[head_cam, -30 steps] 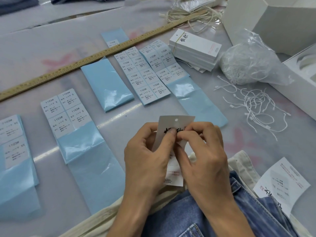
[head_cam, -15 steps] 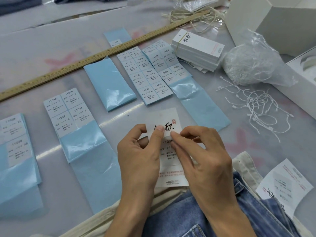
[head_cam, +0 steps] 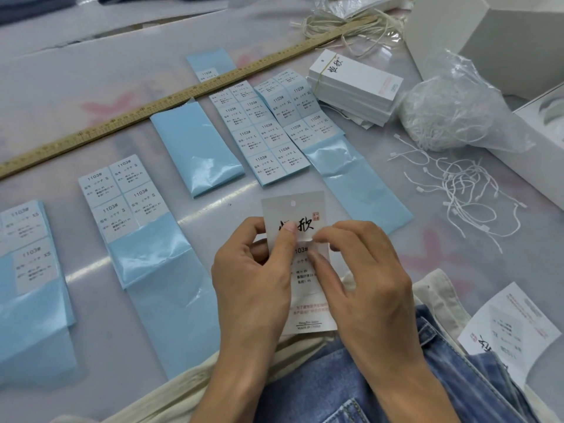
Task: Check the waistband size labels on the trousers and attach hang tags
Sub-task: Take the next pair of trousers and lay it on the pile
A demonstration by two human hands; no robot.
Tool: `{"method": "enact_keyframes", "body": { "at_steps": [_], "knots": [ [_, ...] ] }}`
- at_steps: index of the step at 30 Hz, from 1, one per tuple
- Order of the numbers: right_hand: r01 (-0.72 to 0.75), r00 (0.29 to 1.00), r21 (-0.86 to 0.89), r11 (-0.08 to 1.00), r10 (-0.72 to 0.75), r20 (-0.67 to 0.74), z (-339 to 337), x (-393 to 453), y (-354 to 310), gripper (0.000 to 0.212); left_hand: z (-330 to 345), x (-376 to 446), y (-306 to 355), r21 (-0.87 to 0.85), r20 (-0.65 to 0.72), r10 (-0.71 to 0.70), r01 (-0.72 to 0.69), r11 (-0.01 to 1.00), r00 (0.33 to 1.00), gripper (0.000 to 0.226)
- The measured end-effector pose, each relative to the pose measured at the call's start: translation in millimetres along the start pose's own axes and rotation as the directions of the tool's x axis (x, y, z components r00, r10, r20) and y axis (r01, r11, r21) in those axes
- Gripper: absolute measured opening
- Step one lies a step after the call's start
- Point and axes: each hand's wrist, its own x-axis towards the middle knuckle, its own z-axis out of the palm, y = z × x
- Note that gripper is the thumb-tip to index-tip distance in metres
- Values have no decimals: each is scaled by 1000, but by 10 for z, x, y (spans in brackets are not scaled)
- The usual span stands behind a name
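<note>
Hang tag [head_cam: 300, 264] pinched between left hand [head_cam: 253, 279] and right hand [head_cam: 363, 279], above blue jeans [head_cam: 351, 389]. Beyond hands, on pale plastic-covered table [head_cam: 91, 87]: blue sticker sheets [head_cam: 268, 132], wooden ruler [head_cam: 146, 105]. Farther right: tag stack [head_cam: 354, 83], loose strings [head_cam: 467, 193], clear bag [head_cam: 451, 114] stuffed with strings, open white box [head_cam: 494, 41].

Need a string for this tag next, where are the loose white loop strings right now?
In the head view the loose white strings lie scattered on the table's right side, just in front of the clear bag of strings and beyond the right hand.
</note>
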Motion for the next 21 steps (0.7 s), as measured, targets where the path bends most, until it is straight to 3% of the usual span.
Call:
{"method": "enact_keyframes", "body": {
  "at_steps": [3, 11, 18, 21],
  "knots": [
    [1, 1000, -20, 1000, -1, -11, -2, 0, -3, 26, -3, 5, 2, -29, -7, -21, 20, 999, 1000, 7],
    [-6, 1000, -12, 1000, 6, -30, -7, -5, -16, 15, -3, 11, -1, -71, -36, -78, 76, 995, 996, 8],
    [-54, 998, 16, 998, 54, 16, -15, -1, -8, 10, 25, -48, 30, 135, 13, 121, -122, 983, 993, 7],
    [-59, 998, 18, 998, 59, 36, -14, 11, -19, 8, 29, -58, 20, 139, 2, 142, -141, 980, 990, 11]
  ]
}}
